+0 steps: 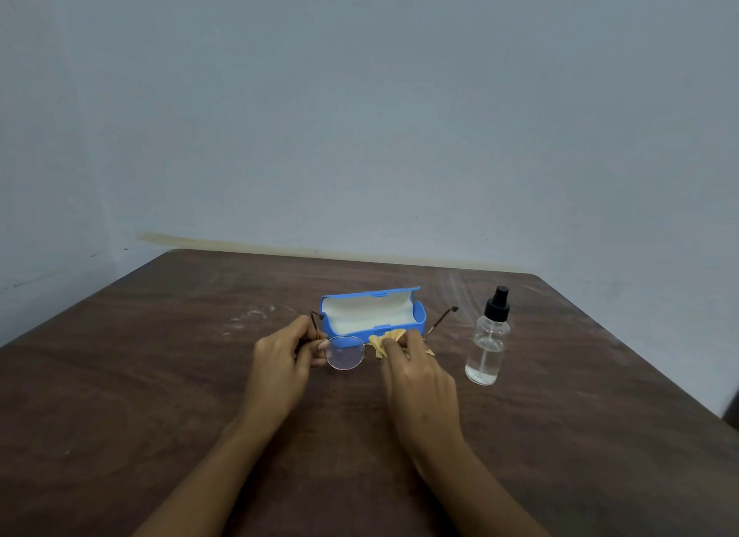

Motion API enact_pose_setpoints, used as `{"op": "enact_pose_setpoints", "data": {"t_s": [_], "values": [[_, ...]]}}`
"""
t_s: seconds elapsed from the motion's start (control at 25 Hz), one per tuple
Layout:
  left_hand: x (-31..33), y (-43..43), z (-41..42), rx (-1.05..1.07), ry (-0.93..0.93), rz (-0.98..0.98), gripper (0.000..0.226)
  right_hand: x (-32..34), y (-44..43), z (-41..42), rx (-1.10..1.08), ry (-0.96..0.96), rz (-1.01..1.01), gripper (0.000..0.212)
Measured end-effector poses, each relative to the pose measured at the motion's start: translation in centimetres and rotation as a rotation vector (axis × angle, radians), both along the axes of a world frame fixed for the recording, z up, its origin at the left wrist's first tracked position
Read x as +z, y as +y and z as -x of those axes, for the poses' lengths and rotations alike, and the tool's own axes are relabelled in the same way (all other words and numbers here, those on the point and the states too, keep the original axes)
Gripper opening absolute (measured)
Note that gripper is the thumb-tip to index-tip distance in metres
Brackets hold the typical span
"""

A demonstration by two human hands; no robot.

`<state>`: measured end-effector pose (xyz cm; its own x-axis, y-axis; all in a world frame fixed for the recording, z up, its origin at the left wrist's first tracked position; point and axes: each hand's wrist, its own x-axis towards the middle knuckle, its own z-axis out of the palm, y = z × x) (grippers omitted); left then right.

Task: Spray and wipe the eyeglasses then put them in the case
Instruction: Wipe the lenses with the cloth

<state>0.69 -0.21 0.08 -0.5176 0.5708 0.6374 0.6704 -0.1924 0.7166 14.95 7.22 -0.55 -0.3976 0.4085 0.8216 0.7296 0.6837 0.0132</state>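
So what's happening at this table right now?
A person is cleaning a pair of eyeglasses. The left hand holds the frame by its left side, while the right hand rubs a yellow cloth over the other lens. Behind the hands, a blue case sits open and empty on the brown table. A clear spray bottle with a black nozzle stands upright to the right, untouched.

No legible text, label, brand, number or sign: blue case [374, 310] unmarked, clear spray bottle [487, 342] unlabelled, dark wooden table [160, 376] bare of print.
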Motion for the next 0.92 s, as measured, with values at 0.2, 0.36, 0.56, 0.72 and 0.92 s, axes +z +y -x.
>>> {"op": "enact_pose_setpoints", "data": {"t_s": [0.2, 0.36, 0.56, 0.72, 0.92], "values": [[0.1, 0.0, 0.5, 0.011, -0.022, 0.005, 0.049, 0.3, 0.4, -0.6, 0.026, 0.09, -0.096, 0.02], [0.3, -0.1, 0.0, -0.017, 0.009, 0.018, 0.047, 0.6, 0.9, -0.5, 0.012, 0.123, -0.201, 0.023], [0.3, -0.2, -0.2, -0.024, -0.031, 0.001, 0.044, -0.1, 0.8, 0.1, -0.083, -0.065, -0.127, 0.026], [0.1, -0.1, 0.3, 0.01, -0.069, -0.013, 0.028, -0.3, 0.1, -0.2, -0.049, -0.08, -0.069, 0.033], [0.0, 0.0, 0.7, 0.022, -0.101, -0.008, 0.023, -0.1, -0.1, -0.3, -0.063, -0.111, -0.005, 0.035]]}}
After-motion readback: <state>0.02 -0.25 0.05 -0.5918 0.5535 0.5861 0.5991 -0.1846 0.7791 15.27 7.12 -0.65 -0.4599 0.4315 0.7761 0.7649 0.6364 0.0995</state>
